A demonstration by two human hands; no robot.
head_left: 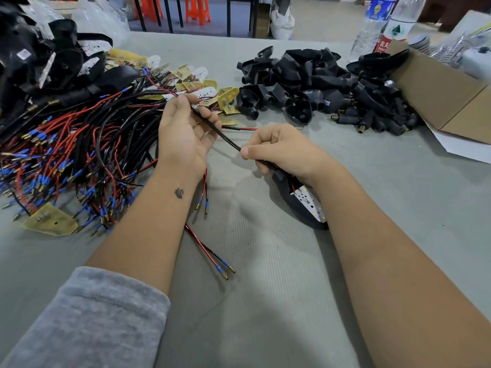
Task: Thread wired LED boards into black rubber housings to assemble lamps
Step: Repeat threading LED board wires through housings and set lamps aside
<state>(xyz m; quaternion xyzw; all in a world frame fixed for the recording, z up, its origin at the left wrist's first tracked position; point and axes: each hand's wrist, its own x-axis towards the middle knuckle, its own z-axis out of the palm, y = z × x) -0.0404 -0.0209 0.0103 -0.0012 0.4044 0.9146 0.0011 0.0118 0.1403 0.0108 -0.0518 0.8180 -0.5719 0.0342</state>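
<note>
Head view of a lamp assembly station. The left hand [186, 134] is lying palm up over the grey tabletop [265, 261], its fingers [212, 118] loosely curled around a black sleeved cable [220, 134] that is running diagonally across the palm; the thumb is pressing the cable's far end near the wired LED boards [212, 94]. The right hand [281, 150] is pinching the same cable between thumb and curled forefinger, the remaining fingers folded in toward the palm. Below the right wrist, a black rubber housing [295, 200] is resting on the tabletop with a white LED board [309, 201] showing at its open side; red wires are passing from the board into the housing's neck toward the right hand. Whether the board is fully seated cannot be told.

To the left, a heap of red and black leads [66, 155] with blue-sleeved brass terminals is spreading over the tabletop, with yellow-backed boards at its far edge. A separate red and black pair [207, 251] is lying between the forearms. A pile of empty housings [318, 83] is lying at the centre right, beside a cardboard box [438, 94]. Finished lamps [39, 62] are stacked at the far left. Two plastic bottles [382, 25] are standing behind the box.
</note>
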